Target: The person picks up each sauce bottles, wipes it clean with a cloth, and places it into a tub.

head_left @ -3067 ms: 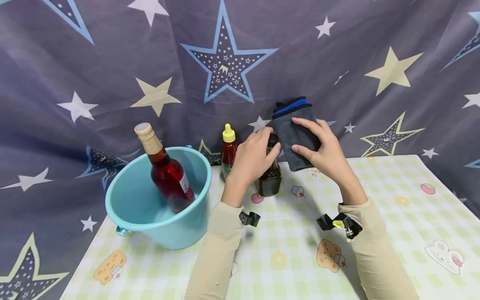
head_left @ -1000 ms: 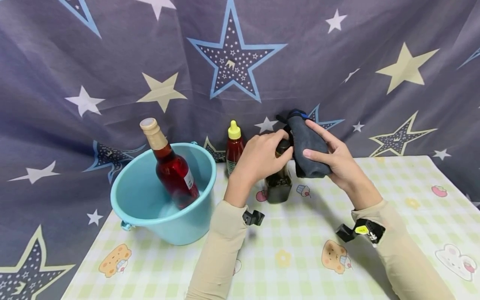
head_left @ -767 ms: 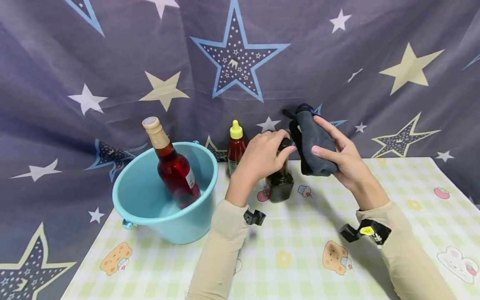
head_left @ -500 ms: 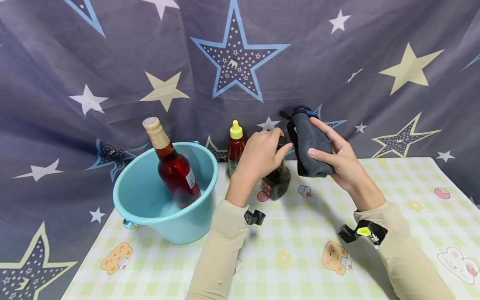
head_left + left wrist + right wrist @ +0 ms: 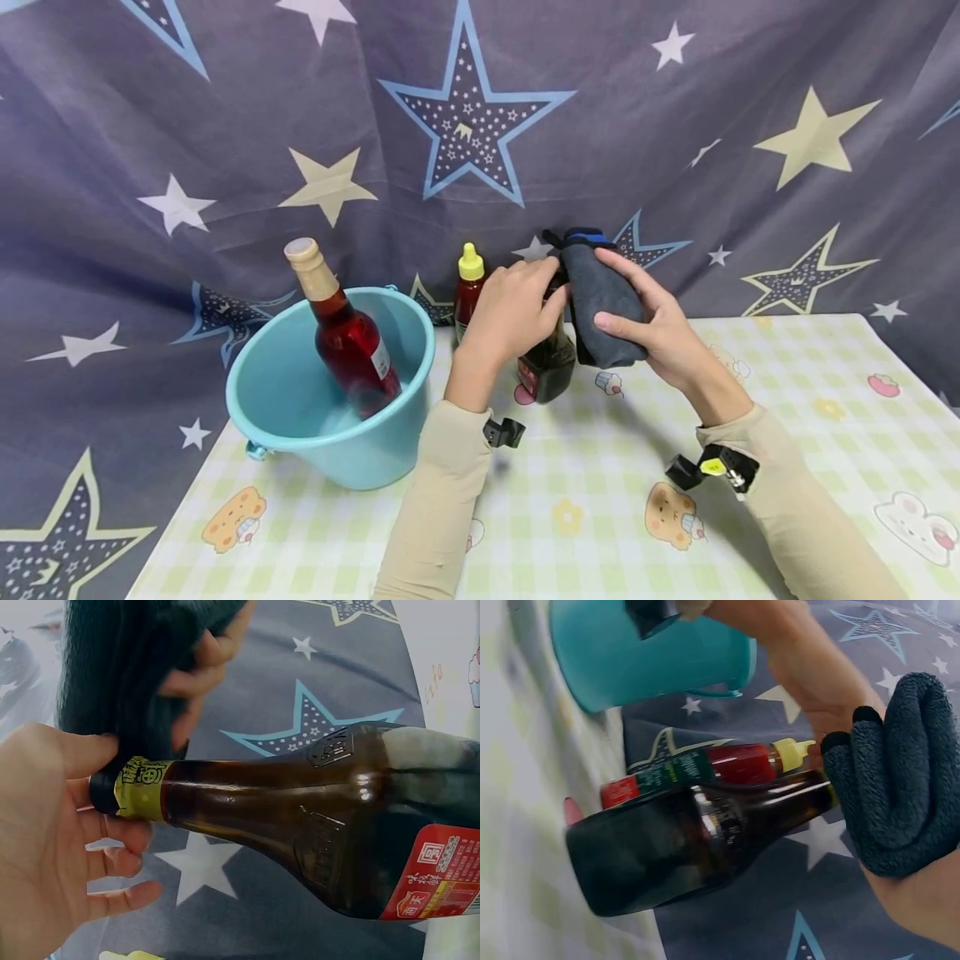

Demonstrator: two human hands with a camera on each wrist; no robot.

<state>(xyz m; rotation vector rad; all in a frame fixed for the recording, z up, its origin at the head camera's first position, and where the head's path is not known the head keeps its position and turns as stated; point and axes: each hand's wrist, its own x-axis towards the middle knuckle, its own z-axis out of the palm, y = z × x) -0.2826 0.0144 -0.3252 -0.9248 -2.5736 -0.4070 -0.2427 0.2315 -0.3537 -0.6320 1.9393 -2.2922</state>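
My left hand (image 5: 525, 304) grips the neck and cap of a dark brown bottle (image 5: 547, 371) with a red label, tilted on the table. In the left wrist view the thumb and fingers (image 5: 45, 847) curl round the yellow-banded cap of the bottle (image 5: 315, 825). My right hand (image 5: 637, 321) holds a folded dark grey cloth (image 5: 596, 300) with a blue edge, pressed against the bottle's neck. The right wrist view shows the cloth (image 5: 900, 780) beside the top of the bottle (image 5: 682, 847).
A teal bucket (image 5: 352, 462) stands at the left with a red liquor bottle (image 5: 345, 342) leaning inside. A small red sauce bottle (image 5: 468, 287) with a yellow cap stands behind my left hand. A star-patterned curtain backs the checked tablecloth (image 5: 585, 517).
The dark bottle has tipped from upright to a tilt, its base swinging left. My right hand has brought the cloth left and down against the bottle's neck.
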